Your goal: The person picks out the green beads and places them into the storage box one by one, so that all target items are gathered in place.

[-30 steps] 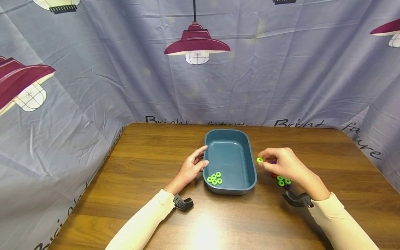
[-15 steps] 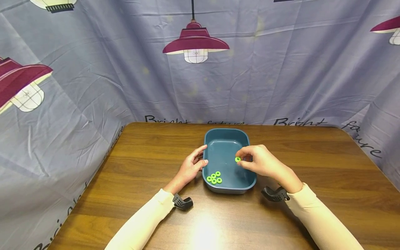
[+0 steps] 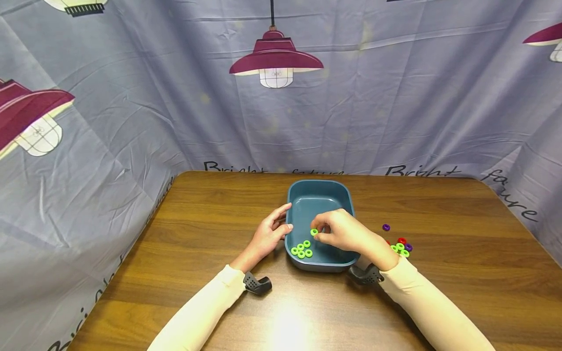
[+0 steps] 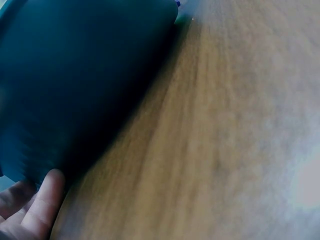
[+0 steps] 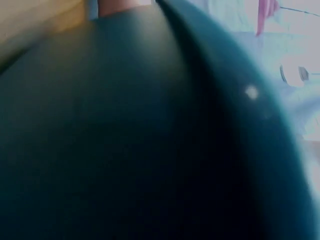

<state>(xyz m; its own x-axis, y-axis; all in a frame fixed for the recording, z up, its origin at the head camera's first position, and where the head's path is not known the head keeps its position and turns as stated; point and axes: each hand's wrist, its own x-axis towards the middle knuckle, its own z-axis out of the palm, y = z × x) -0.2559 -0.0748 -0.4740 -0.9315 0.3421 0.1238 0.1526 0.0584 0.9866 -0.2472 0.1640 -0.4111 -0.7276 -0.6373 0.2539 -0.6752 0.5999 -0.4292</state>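
Note:
My right hand (image 3: 344, 234) reaches over the blue plastic bin (image 3: 322, 267) and pinches a small green ring (image 3: 314, 232) between thumb and fingertips, above the bin's floor. Several matching green rings (image 3: 300, 247) lie in the bin's near left corner. On the bin's left side, my left hand (image 3: 269, 235) holds the wall, thumb and index fingertip at the rim. Its other fingers (image 4: 46, 202) touch the outer wall in the left wrist view. Dark bin wall fills most of the right wrist view, with the held ring out of sight there.
Right of the bin, a loose group of green rings (image 3: 400, 247), red rings (image 3: 401, 240) and a purple ring (image 3: 409, 247) lies partly behind the right wrist. Another purple ring (image 3: 386, 227) sits farther back. A printed curtain (image 3: 373, 122) hangs behind the wooden table (image 3: 219, 209).
From beside the bin, my right hand has moved left over it, carrying the green ring toward the rings in the corner. The left hand and bin have stayed in place.

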